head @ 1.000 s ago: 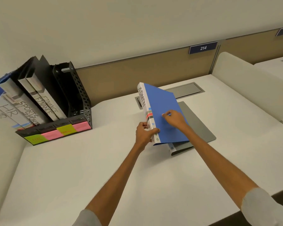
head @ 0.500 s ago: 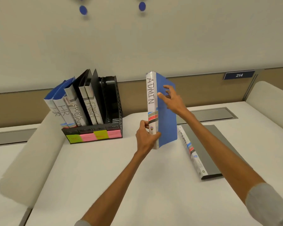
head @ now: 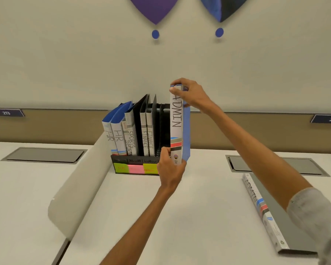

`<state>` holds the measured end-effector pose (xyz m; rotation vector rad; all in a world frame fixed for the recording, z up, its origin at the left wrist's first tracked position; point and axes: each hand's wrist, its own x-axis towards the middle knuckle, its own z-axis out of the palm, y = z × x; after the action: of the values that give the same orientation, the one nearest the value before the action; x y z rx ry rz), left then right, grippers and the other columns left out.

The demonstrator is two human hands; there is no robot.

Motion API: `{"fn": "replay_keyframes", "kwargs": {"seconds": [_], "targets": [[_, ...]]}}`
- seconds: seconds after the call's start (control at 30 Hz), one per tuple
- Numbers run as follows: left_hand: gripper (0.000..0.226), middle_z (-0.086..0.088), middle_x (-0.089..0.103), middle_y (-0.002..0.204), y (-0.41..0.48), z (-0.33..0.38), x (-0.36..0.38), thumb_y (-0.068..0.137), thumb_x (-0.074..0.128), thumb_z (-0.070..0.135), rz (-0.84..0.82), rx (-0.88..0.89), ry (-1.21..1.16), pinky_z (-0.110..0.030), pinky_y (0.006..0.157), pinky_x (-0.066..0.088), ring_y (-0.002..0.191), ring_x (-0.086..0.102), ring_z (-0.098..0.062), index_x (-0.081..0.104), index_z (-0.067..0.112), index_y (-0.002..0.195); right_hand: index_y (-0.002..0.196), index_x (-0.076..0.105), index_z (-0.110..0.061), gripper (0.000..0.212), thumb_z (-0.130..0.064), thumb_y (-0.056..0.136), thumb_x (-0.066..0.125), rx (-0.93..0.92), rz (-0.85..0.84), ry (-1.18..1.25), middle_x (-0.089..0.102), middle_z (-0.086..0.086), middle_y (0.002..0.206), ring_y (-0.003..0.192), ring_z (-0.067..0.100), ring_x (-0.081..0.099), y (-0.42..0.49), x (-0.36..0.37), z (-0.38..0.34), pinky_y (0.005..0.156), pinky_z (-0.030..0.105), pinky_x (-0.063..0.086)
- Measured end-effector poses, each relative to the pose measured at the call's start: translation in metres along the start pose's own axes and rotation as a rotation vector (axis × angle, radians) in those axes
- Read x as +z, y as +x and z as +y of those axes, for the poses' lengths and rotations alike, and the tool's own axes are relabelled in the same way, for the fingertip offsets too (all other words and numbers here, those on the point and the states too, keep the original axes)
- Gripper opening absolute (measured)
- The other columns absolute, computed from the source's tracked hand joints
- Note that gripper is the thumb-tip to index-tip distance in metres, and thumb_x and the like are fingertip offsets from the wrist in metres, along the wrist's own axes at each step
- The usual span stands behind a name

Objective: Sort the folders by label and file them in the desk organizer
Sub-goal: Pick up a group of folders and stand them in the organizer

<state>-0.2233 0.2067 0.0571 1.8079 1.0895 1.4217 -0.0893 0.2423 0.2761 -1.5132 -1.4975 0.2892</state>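
A blue folder with a white spine marked ADMIN [head: 177, 127] stands upright in the air in front of the right end of the black desk organizer [head: 134, 161]. My left hand [head: 170, 169] grips its bottom edge and my right hand [head: 189, 93] grips its top corner. In the organizer stand two blue HR folders [head: 117, 138], a SPORTS folder [head: 131, 140] and two dark FINANCE folders [head: 147, 138]. The rightmost slot is hidden behind the held folder. A second ADMIN folder [head: 264, 213], grey, lies flat on the desk at the right.
Yellow and pink sticky labels [head: 135, 168] line the organizer's front. A curved white divider [head: 78, 190] rises at the left of the organizer. Grey cable hatches [head: 44, 154] are set into the desk on both sides. A brown partition [head: 256, 131] runs behind.
Both hands carried the blue ADMIN folder from above the grey folder leftward and forward to the organizer's right end. My right hand shifted from the cover to the top corner.
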Motion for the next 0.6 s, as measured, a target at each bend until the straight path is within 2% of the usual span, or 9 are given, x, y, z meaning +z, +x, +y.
{"fn": "replay_keyframes", "kwargs": {"seconds": [0.13,0.23,0.4,0.5,0.6], "targets": [[0.047,0.004,0.061,0.090,0.016,-0.015,-0.013,0.070,0.077,0.019,0.072,0.028,0.061,-0.015,0.056,0.051,0.076,0.063,-0.011,0.041,0.024,0.099,0.119,0.060,-0.021,0.033,-0.038,0.091,0.065,-0.082,0.034,-0.006,0.064,0.000,0.117,0.108,0.018,0.063,0.014,0.025,-0.012,0.080,0.039,0.060],[0.048,0.002,0.061,0.095,0.027,-0.027,-0.019,0.072,0.078,0.019,0.104,0.049,0.090,-0.020,0.058,0.056,0.079,0.064,-0.013,0.040,0.022,0.102,0.124,0.059,-0.027,0.037,-0.047,0.093,0.059,-0.092,0.050,-0.012,0.063,0.006,0.121,0.109,0.018,0.062,0.026,0.039,-0.018,0.081,0.037,0.058],[0.054,-0.005,0.060,0.099,0.044,-0.044,-0.016,0.073,0.080,0.019,0.120,0.068,0.155,-0.027,0.061,0.059,0.083,0.062,-0.016,0.036,0.021,0.104,0.121,0.067,-0.022,0.035,-0.044,0.097,0.053,-0.136,0.038,-0.072,0.063,-0.007,0.113,0.106,0.008,0.053,0.044,0.056,-0.017,0.090,0.029,0.046],[0.056,-0.009,0.058,0.101,0.054,-0.055,-0.008,0.074,0.081,0.018,0.105,0.066,0.186,-0.029,0.063,0.058,0.088,0.063,-0.021,0.035,0.020,0.106,0.117,0.068,-0.018,0.033,-0.040,0.098,0.053,-0.115,0.005,-0.078,0.055,-0.021,0.096,0.101,0.008,0.052,0.055,0.061,-0.011,0.080,0.034,0.055],[0.056,-0.009,0.057,0.104,0.062,-0.068,0.003,0.074,0.081,0.017,0.081,0.062,0.208,-0.033,0.064,0.059,0.092,0.062,-0.023,0.039,0.014,0.110,0.110,0.068,-0.016,0.027,-0.035,0.098,0.053,-0.088,-0.008,-0.068,0.058,-0.012,0.092,0.096,0.014,0.057,0.067,0.063,0.002,0.077,0.040,0.058]]}}
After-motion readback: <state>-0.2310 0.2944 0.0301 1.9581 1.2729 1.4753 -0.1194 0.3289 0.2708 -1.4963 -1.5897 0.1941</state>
